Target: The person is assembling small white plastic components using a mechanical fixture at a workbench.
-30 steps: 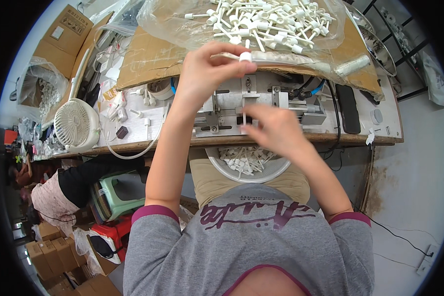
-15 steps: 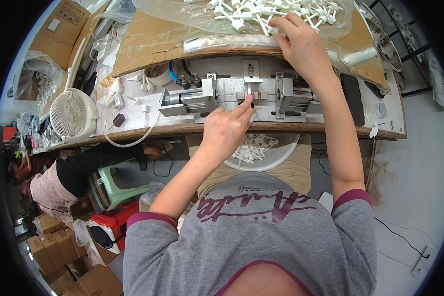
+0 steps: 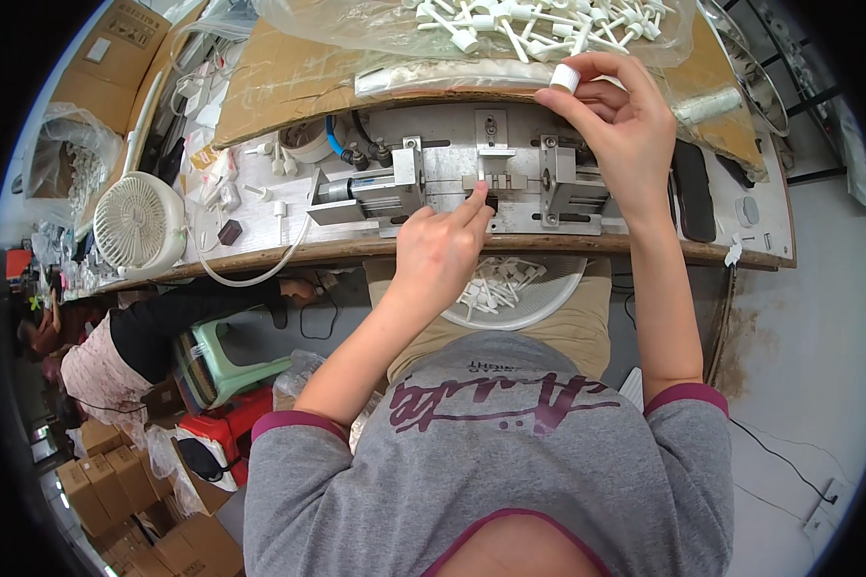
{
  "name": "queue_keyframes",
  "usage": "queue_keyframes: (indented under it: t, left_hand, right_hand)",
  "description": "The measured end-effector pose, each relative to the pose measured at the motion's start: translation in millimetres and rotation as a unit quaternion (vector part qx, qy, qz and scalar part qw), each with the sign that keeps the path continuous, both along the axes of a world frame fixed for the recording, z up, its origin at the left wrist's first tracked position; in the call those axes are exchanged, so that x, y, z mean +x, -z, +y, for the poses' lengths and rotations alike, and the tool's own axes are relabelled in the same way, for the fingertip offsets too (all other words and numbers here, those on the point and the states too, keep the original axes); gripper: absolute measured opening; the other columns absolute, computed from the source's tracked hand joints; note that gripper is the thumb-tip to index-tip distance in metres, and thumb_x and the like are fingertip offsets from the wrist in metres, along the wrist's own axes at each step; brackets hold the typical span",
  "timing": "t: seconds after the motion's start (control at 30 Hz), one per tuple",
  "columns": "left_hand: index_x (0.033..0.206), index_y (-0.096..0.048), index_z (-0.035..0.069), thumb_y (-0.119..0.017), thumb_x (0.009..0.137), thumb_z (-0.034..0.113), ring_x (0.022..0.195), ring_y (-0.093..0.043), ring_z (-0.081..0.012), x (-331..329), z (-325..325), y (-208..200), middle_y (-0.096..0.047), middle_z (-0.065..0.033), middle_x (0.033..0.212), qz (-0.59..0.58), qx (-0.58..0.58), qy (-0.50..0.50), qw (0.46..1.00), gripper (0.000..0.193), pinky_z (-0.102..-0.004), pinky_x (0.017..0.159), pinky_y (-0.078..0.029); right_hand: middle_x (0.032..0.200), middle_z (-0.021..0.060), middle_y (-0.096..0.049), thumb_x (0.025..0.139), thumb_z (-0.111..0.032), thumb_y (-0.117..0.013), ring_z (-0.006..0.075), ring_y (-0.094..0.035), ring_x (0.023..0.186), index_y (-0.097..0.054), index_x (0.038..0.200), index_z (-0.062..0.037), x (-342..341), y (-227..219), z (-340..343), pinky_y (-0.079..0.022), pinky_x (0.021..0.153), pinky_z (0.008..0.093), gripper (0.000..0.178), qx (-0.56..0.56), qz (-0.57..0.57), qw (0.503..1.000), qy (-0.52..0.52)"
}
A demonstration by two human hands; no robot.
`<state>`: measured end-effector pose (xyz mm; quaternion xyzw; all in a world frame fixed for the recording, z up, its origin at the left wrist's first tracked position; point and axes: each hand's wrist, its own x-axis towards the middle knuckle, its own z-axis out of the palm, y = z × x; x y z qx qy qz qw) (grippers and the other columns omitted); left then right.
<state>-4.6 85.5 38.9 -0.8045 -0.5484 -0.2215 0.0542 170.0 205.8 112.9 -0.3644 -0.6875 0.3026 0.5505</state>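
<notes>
My right hand [image 3: 630, 120] is raised over the front edge of the cardboard, with thumb and fingers pinching a white ribbed cap [image 3: 566, 79]. Its stem appears to point away toward the pile of white stemmed caps [image 3: 539, 24]. On the bench, a metal clamping fixture [image 3: 494, 183] sits between two side blocks. My left hand [image 3: 438, 250] reaches to its front, index finger stretched out and its tip at a white stemmed piece [image 3: 481, 168] in the middle. The other fingers are partly curled, and nothing shows held in them.
A white basin [image 3: 548, 308] of stemmed caps rests on my lap under the bench edge. To the left stand a small white fan [image 3: 140, 223] and a hose. A dark phone [image 3: 693, 192] lies right of the fixture. A person [image 3: 115, 365] works at far left.
My right hand has drawn back from the pile toward me, bringing a white stemmed cap with it. My left hand has stayed at the fixture.
</notes>
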Motion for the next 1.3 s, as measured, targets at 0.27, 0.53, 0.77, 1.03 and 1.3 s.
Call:
queue_keyframes:
  t: [0.27, 0.53, 0.77, 1.03, 1.3]
  left_hand:
    - [0.096, -0.072, 0.009, -0.078, 0.072, 0.018, 0.058, -0.064, -0.0209, -2, 3, -1, -0.070, -0.0063, 0.116, 0.004, -0.036, 0.003, 0.999, 0.027, -0.0304, 0.061, -0.053]
    - [0.093, -0.071, 0.004, -0.078, 0.079, 0.012, 0.062, -0.062, -0.0102, -20, 39, -59, -0.071, -0.0046, 0.086, -0.283, -0.096, 0.028, 0.954, 0.017, -0.0246, 0.056, -0.048]
    - [0.085, -0.073, 0.008, -0.072, 0.078, 0.008, 0.090, -0.065, -0.0199, -24, 139, -87, -0.068, -0.0048, 0.085, -0.172, 0.239, 0.001, 0.956, 0.007, -0.0338, 0.079, -0.051]
    - [0.081, -0.074, 0.008, -0.072, 0.078, 0.012, 0.094, -0.064, -0.0234, -4, 199, -69, -0.070, -0.0041, 0.089, 0.016, 0.295, 0.046, 0.954, 0.005, -0.0356, 0.084, -0.049]
    - [0.106, -0.068, 0.003, -0.064, 0.091, 0.011, 0.077, -0.064, -0.0139, -18, 142, -110, -0.069, -0.0052, 0.094, -0.497, 0.052, 0.056, 0.864, 0.018, -0.0283, 0.067, -0.049]
  right_hand:
    - [0.093, 0.0054, -0.062, 0.076, -0.005, -0.078, 0.0110, -0.063, 0.073, -0.068, 0.099, -0.0024, 5, 9, -43, -0.051, 0.058, 0.0224, 0.025, 0.050, -0.098, 0.994, -0.011]
    - [0.120, 0.0149, -0.063, 0.074, -0.002, -0.071, 0.0224, -0.066, 0.074, -0.064, 0.099, -0.0006, 7, 63, -85, -0.054, 0.063, 0.0323, 0.026, 0.192, -0.295, 0.936, -0.021]
    - [0.124, 0.0125, -0.066, 0.076, -0.010, -0.071, 0.0184, -0.056, 0.049, -0.063, 0.097, -0.0040, -15, 79, -84, -0.048, 0.049, 0.0285, 0.024, 0.206, -0.432, 0.877, -0.033]
    - [0.123, 0.0124, -0.066, 0.077, -0.014, -0.071, 0.0225, -0.060, 0.050, -0.062, 0.100, -0.0031, -24, 81, -83, -0.051, 0.051, 0.0306, 0.027, 0.172, -0.473, 0.863, -0.034]
    - [0.108, 0.0101, -0.070, 0.081, -0.015, -0.074, 0.0256, -0.070, 0.087, -0.067, 0.106, -0.0056, -1, 32, -46, -0.056, 0.074, 0.0339, 0.028, 0.118, -0.286, 0.951, 0.002]
